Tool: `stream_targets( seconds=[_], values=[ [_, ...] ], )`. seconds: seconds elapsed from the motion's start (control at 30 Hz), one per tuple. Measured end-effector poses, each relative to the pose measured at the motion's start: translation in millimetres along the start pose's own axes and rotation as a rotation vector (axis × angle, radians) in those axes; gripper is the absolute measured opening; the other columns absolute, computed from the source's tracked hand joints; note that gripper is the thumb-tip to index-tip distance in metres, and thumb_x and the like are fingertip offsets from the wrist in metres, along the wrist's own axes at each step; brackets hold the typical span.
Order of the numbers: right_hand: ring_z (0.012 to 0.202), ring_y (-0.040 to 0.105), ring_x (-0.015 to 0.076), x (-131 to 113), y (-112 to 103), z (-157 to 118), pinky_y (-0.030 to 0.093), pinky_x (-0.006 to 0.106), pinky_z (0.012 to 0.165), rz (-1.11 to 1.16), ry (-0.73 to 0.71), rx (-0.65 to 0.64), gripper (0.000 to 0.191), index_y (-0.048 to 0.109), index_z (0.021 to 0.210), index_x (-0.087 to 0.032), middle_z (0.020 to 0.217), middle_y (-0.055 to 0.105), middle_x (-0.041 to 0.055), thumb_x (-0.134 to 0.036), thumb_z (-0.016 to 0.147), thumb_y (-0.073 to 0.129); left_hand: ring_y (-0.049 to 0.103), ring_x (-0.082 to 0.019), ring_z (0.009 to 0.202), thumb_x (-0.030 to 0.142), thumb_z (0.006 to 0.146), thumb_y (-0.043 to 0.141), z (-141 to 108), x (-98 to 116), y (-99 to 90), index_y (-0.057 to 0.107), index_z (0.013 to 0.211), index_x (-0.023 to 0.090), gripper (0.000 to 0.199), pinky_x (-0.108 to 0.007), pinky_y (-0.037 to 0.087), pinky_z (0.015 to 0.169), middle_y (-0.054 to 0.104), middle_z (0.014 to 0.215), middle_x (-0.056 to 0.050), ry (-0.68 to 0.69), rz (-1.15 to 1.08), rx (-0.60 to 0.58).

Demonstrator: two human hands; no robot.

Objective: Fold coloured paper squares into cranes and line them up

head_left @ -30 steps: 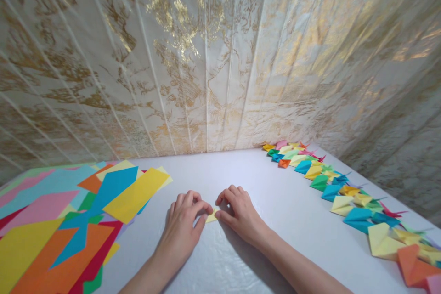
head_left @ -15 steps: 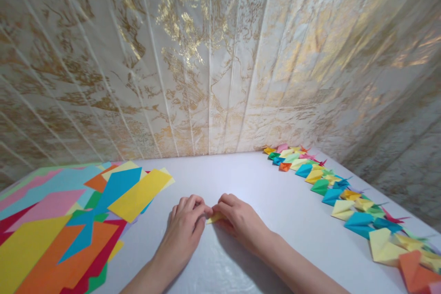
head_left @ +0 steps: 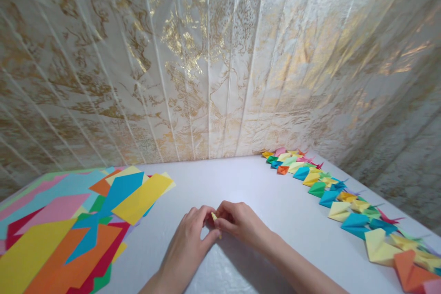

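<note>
A small folded piece of yellow paper is pinched between my two hands, low over the middle of the white table; most of it is hidden behind fingers. My right hand grips it with thumb and forefinger, and one narrow tip sticks up there. From the other side my left hand closes on it, the thumb stretched toward the lower end, where a bit of yellow shows. The fingertips of both hands nearly meet.
Loose sheets of coloured paper overlap across the table's left side. Along the right edge stand rows of folded paper cranes in several colours. Behind the white table hangs a white-and-gold patterned curtain.
The yellow piece has turned from lying flat to standing more upright between my fingers. My left thumb has moved down and right, and the view has tilted up slightly.
</note>
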State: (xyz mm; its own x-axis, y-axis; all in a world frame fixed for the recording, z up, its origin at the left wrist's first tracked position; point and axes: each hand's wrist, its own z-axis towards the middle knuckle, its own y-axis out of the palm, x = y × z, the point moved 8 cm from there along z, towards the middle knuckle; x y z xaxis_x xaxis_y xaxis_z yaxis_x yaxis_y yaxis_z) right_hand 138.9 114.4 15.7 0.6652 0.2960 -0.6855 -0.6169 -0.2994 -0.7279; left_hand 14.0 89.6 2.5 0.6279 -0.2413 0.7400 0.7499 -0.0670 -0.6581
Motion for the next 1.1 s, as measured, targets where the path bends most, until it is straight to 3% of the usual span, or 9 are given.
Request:
stream_targets(
  seconds=[0.3, 0.5, 0.7, 0.9, 1.1],
  values=[
    [0.055, 0.060, 0.0116, 2, 12, -8, 0.043, 0.019, 0.056, 0.296, -0.038, -0.010, 0.012, 0.063, 0.094, -0.019, 0.064, 0.067, -0.0031, -0.016, 0.092, 0.052, 0.068, -0.018, 0.086, 0.022, 0.084, 0.054, 0, -5, 4.6, 0.052, 0.104, 0.025, 0.019, -0.030, 0.051, 0.082, 0.072, 0.093, 0.000, -0.049, -0.195, -0.082],
    [0.052, 0.055, 0.0108, 4, 13, -8, 0.039, 0.019, 0.054, 0.278, -0.075, 0.024, 0.014, 0.062, 0.094, -0.019, 0.062, 0.063, -0.0036, -0.017, 0.093, 0.048, 0.070, -0.018, 0.087, 0.026, 0.088, 0.049, -3, -2, 3.1, 0.050, 0.105, 0.026, 0.018, -0.030, 0.049, 0.085, 0.073, 0.087, 0.001, -0.092, -0.266, -0.060],
    [0.054, 0.051, 0.0097, -2, 9, -9, 0.037, 0.018, 0.055, 0.275, -0.096, 0.082, 0.015, 0.058, 0.091, -0.019, 0.063, 0.059, -0.0054, -0.009, 0.083, 0.051, 0.069, -0.019, 0.084, 0.026, 0.081, 0.054, -1, -2, 1.4, 0.050, 0.102, 0.027, 0.022, -0.030, 0.049, 0.083, 0.072, 0.084, 0.002, -0.125, -0.262, -0.025],
    [0.055, 0.050, 0.0100, -6, 9, -15, 0.037, 0.019, 0.056, 0.230, -0.166, 0.132, 0.015, 0.058, 0.097, -0.019, 0.069, 0.060, -0.0039, -0.012, 0.086, 0.050, 0.066, -0.019, 0.085, 0.026, 0.086, 0.052, -6, -1, 1.1, 0.050, 0.104, 0.026, 0.019, -0.030, 0.048, 0.081, 0.071, 0.087, 0.002, -0.140, -0.275, -0.015],
    [0.060, 0.050, 0.0102, -18, -2, -19, 0.038, 0.019, 0.059, 0.218, -0.341, 0.196, 0.026, 0.065, 0.098, -0.019, 0.078, 0.064, -0.0004, -0.006, 0.083, 0.049, 0.066, -0.019, 0.094, 0.029, 0.089, 0.057, -7, -8, 5.0, 0.049, 0.109, 0.025, 0.021, -0.030, 0.048, 0.087, 0.071, 0.103, -0.002, -0.167, -0.576, -0.032]
  ],
)
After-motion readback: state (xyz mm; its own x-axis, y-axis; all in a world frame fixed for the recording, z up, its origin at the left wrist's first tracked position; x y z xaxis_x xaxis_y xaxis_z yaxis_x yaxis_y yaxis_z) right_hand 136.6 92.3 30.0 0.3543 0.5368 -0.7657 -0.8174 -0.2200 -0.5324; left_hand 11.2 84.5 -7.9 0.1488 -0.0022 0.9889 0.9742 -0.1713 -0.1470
